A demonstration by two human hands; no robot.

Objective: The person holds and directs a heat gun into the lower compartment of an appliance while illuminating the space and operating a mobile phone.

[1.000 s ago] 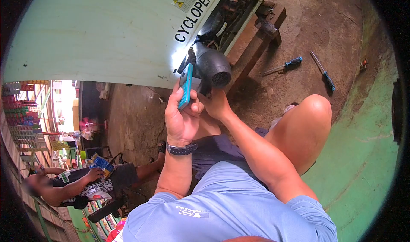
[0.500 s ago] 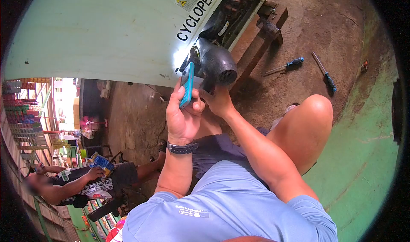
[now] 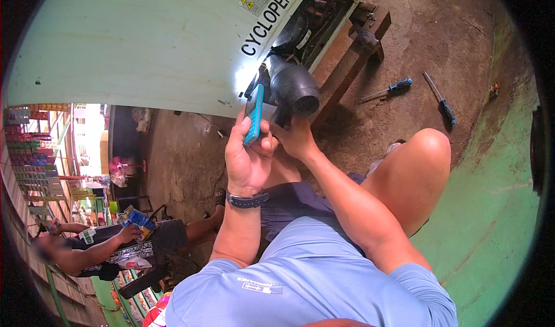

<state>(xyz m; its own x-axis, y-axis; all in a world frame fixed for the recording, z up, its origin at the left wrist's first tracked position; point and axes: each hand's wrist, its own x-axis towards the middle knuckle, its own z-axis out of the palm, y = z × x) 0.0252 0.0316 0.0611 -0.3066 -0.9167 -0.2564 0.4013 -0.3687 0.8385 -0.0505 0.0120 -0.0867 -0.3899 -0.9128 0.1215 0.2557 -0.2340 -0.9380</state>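
My left hand (image 3: 250, 156), with a dark strap on the wrist, is closed around a teal keypad phone (image 3: 254, 116). A bright patch of light falls on the pale green panel just beyond the phone. My right hand (image 3: 298, 139) grips the handle of a black hair dryer (image 3: 293, 87), mostly hidden behind the dryer's body. The dryer's round rear grille faces me, and its front end points into the open lower compartment (image 3: 309, 29) of a pale green appliance (image 3: 144, 44) lettered "CYCLOPENTA". Dark parts and wires show inside that compartment.
Two blue-handled screwdrivers (image 3: 400, 86) lie on the brown concrete floor (image 3: 439, 26) to the right. A rusty metal bar (image 3: 347, 67) runs along the appliance's base. Another person (image 3: 115, 249) sits at the lower left, holding a blue and yellow packet (image 3: 137, 220).
Almost nothing differs. The view has shifted very slightly; both hands keep the phone and the hair dryer in place.
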